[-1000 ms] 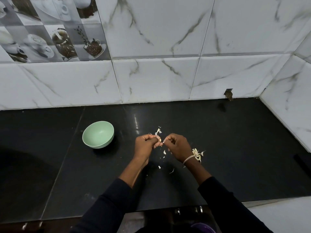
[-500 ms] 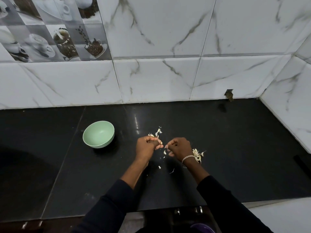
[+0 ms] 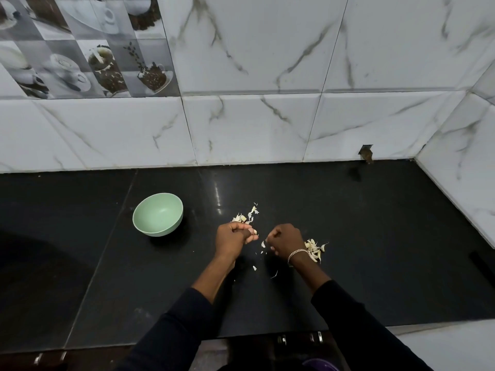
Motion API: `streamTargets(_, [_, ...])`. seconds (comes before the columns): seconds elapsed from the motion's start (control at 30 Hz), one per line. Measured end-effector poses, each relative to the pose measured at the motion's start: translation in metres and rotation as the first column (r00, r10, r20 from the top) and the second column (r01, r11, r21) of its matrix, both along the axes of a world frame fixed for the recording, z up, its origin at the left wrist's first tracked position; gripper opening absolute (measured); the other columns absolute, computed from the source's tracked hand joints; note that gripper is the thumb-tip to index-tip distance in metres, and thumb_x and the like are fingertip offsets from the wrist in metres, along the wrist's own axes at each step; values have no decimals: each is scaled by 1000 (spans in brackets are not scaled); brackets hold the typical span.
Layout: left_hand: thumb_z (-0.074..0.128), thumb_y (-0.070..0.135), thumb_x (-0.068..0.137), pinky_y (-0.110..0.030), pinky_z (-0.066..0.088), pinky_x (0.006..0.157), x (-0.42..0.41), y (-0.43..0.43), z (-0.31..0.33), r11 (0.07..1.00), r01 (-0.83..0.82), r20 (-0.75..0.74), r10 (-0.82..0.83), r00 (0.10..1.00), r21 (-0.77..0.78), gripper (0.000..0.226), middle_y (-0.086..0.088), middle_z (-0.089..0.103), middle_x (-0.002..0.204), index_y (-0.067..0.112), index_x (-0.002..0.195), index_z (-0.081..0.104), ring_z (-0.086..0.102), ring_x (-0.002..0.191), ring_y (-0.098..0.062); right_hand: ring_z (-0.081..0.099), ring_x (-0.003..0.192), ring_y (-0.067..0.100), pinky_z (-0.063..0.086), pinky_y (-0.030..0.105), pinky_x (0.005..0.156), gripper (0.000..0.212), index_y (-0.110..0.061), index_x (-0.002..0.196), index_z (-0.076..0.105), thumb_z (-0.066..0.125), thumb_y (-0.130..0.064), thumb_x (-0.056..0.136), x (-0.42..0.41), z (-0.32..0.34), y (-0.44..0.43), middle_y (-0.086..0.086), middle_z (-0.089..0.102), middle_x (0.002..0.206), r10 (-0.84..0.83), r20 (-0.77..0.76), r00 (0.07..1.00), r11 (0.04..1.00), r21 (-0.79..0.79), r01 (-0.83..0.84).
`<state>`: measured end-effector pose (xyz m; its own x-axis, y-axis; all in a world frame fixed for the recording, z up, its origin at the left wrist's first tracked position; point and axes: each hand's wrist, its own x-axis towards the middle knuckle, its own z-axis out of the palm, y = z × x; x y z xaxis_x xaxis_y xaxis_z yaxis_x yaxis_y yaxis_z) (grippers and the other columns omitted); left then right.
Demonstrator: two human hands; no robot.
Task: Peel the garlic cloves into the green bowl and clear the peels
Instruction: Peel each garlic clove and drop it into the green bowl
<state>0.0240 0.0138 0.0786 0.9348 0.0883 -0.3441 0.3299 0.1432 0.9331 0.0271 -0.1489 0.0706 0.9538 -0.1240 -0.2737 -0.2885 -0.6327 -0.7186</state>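
Note:
The green bowl (image 3: pixel 158 214) stands on the black counter (image 3: pixel 375 236), left of my hands, and looks empty. My left hand (image 3: pixel 234 238) is curled and pinches a small pale garlic clove (image 3: pixel 254 232) at its fingertips. A short gap to its right, my right hand (image 3: pixel 284 239) is curled, with a bracelet on the wrist; what its fingers hold is hidden. A clump of peels and cloves (image 3: pixel 245 216) lies just behind my left hand. A second pile of peels (image 3: pixel 314 249) lies right of my right wrist. Small peel flakes (image 3: pixel 262 245) are scattered between and below the hands.
White marble wall tiles (image 3: pixel 254 124) close the counter at the back and on the right. A small brown notch (image 3: pixel 367 155) sits at the wall's base, back right. The counter's front edge (image 3: pixel 267 336) runs just above my sleeves.
My hands have drawn apart and sunk slightly toward the counter; the gap between them is wider. The bowl and the peel piles stay where they were.

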Motion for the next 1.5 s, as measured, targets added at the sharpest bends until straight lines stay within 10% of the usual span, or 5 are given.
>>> streamTargets(0.2, [68,-10,86,-30,63,76,-1,4,-3,999,-30,-5,30,1000,-21,7,-20,75,83,-9,92,70,76,78,-30,58,80,9,46,23,79,19,-11,83,77,59,-3,82,1,0,8,0,70,89,40,140,989,998,-60,-32])
streamTargets(0.43, [69,-10,85,-28,62,71,-3,16,-6,996,-75,-15,75,997,-45,6,-20,74,77,-6,89,71,74,71,-24,70,60,15,60,27,58,15,-8,83,73,60,-4,89,8,5,29,7,72,71,30,135,990,973,221,-59])
streamTargets(0.63, [64,-10,89,-22,60,65,0,43,-7,990,-130,6,130,991,-55,11,-16,74,73,-2,85,72,72,65,-18,74,75,19,61,28,73,12,-6,95,76,72,-1,85,19,3,56,13,76,84,93,125,988,898,417,-137])
streamTargets(1.23, [62,-12,89,-27,62,74,1,133,-17,881,-384,-111,368,923,-276,23,-24,71,89,-6,111,61,73,78,-30,63,66,13,60,38,74,11,-3,90,77,77,-2,79,106,28,216,4,70,72,334,221,916,899,217,-380])
streamTargets(1.5, [62,-10,91,-29,62,74,-13,152,-30,870,-405,-163,372,914,-283,24,-24,70,89,-11,114,59,73,76,-30,71,84,18,56,29,84,17,-12,89,79,67,-2,82,132,1,276,4,77,90,556,151,818,831,-117,-543])
